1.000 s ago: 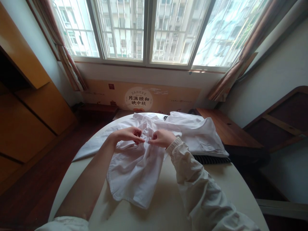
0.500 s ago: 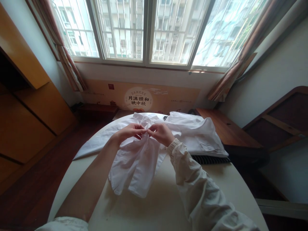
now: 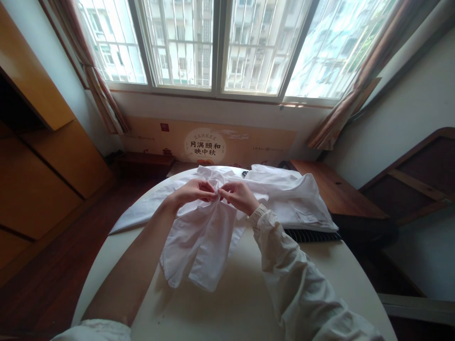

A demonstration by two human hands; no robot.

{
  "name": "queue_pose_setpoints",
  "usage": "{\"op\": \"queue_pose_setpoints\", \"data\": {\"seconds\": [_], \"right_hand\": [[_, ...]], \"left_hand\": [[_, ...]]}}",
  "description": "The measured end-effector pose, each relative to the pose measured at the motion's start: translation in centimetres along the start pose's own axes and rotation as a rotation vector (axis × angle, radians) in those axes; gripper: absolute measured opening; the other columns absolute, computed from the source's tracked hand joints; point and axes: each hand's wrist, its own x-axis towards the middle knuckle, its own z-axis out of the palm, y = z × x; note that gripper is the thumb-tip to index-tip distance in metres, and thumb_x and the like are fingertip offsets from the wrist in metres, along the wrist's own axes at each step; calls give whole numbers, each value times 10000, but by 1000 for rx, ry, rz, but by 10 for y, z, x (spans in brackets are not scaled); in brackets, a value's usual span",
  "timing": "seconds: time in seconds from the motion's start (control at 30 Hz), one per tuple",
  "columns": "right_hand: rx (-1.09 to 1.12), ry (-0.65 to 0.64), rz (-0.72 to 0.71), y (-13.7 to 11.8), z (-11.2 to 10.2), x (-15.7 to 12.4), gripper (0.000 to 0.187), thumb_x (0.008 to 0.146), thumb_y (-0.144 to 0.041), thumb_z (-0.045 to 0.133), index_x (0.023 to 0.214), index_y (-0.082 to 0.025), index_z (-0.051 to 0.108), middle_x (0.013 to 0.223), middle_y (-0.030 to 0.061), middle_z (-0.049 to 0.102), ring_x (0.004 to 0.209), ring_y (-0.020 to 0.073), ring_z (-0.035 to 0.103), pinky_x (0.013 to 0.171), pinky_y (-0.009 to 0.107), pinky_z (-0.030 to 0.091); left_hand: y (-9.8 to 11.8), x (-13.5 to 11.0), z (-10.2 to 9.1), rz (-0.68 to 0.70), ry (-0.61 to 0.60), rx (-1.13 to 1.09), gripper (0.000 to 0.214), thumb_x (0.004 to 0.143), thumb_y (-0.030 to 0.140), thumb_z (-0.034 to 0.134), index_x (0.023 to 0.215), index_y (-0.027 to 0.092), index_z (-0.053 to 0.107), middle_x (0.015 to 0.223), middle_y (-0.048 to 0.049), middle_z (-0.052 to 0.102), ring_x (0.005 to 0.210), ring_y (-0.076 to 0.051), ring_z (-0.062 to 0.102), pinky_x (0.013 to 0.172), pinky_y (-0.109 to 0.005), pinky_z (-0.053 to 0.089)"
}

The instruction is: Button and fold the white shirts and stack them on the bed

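A white shirt (image 3: 199,246) lies spread and rumpled over the round white table (image 3: 220,315), its lower edge fanning out below my hands. With closed fingertips, my left hand (image 3: 195,191) pinches the cloth near the shirt's middle. My right hand (image 3: 241,196) faces it, thumb and fingers pressed together on the same gathered spot. Their fingertips almost meet there. Any small part between them, such as a button, is too small to make out.
Under the white cloth at right, a black striped item (image 3: 313,235) pokes out. Beyond the table stand a wooden desk (image 3: 320,184) and, below the window, a printed panel (image 3: 245,142). Orange cabinets (image 3: 53,166) line the left side.
Both hands stay at the same spot on the shirt. My fingers have shifted only slightly, and the cloth lies almost as before.
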Motion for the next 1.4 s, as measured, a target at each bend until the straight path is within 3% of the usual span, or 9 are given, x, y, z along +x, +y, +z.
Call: {"op": "queue_pose_setpoints", "data": {"seconds": [0.17,0.33,0.47,0.83,1.2,1.4], "right_hand": [[140,-88,67,4,-2,2,271,890,-338,662,808,-146,834,782,82,805,598,148,673,550,230,529],[285,-158,125,9,-5,3,221,796,-344,772,870,-152,853,809,72,811,612,136,672,577,233,570],[316,-183,112,15,-5,3,307,745,-412,879,890,-142,856,805,77,801,636,142,670,589,246,571],[331,-72,62,26,2,4,542,656,-625,962,844,-139,817,784,77,772,647,163,686,588,268,567],[230,-131,-19,20,-5,1,526,764,-653,881,905,-152,803,868,79,786,710,184,706,664,302,575],[82,-80,-115,22,-4,1,357,842,-524,842,868,-173,778,878,57,787,791,180,692,743,295,550]], "left_hand": [[4,-4,0,8,11,8,403,752,459,949,990,151,847,1000,-120,813,912,-214,745,853,-320,570],[7,-10,-1,32,20,-6,393,743,449,955,984,158,844,983,-107,803,930,-222,742,868,-326,579],[4,-8,0,51,56,-15,396,721,449,971,942,150,835,941,-95,788,903,-210,732,870,-331,585],[-9,0,5,14,136,-78,477,682,510,993,871,131,774,839,-73,757,802,-186,728,829,-340,605],[-3,-5,1,10,22,-70,451,726,465,973,1018,145,850,1012,-112,801,921,-207,739,880,-328,588],[-5,-1,8,59,86,-73,383,699,407,989,906,136,816,883,-70,768,828,-175,706,832,-311,579]]}}
